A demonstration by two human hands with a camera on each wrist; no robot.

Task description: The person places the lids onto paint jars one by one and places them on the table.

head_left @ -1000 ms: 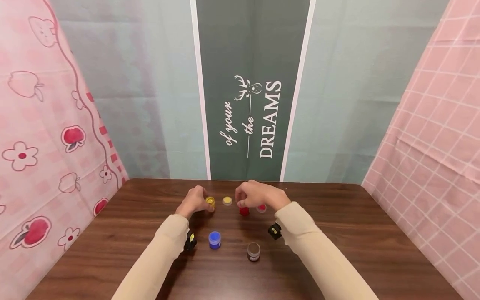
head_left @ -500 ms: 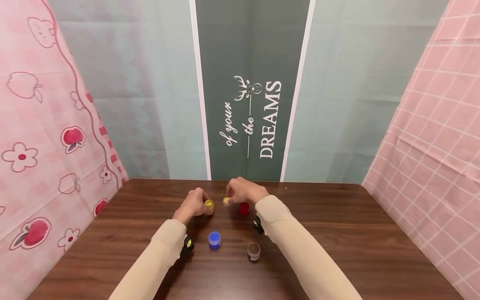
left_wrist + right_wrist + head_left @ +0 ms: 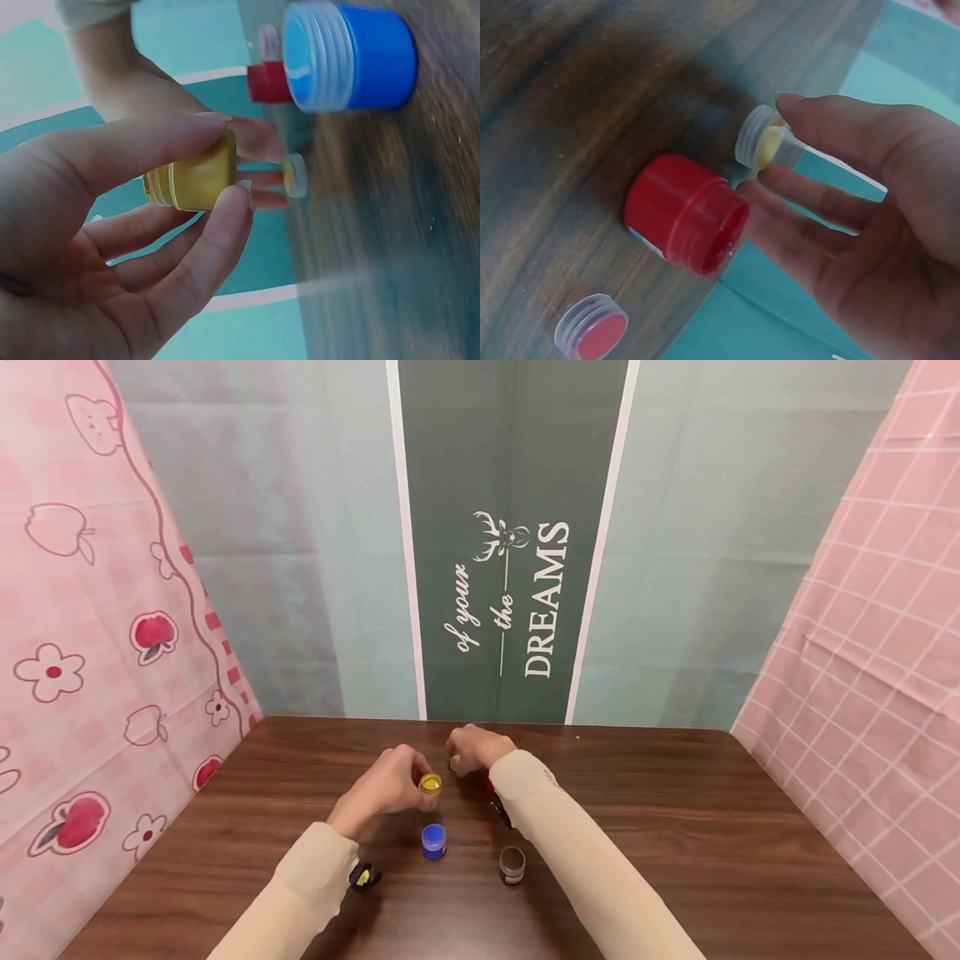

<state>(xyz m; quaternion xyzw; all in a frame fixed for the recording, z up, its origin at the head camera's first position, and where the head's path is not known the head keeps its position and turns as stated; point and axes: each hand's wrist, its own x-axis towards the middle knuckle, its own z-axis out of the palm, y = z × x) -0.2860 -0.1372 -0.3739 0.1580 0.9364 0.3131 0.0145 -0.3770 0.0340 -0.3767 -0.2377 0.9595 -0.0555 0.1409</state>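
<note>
Over the table (image 3: pixel 720 835), hands (image 3: pixel 390 782) (image 3: pixel 474 749) pinch an uncapped yellow jar (image 3: pixel 199 178) (left) and a ribbed clear lid (image 3: pixel 758 138) (right).

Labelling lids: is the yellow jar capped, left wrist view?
No, the left hand holds the yellow jar, while the right hand pinches the yellow lid apart from it.

There are four small round plastic jars: one yellow jar (image 3: pixel 202 180), one red jar (image 3: pixel 675 210), one blue jar (image 3: pixel 433 842) and one dark brown jar (image 3: pixel 512 865). Loose round lids of ridged clear plastic number two, one yellow-centred lid (image 3: pixel 753 136) and one red-centred lid (image 3: pixel 589 325). Also counted are one brown wood-grain tabletop (image 3: pixel 720 860), two cream fabric sleeves (image 3: pixel 296 885) (image 3: pixel 585 847) and two small black wrist cameras (image 3: pixel 365 877) (image 3: pixel 500 811).
</note>
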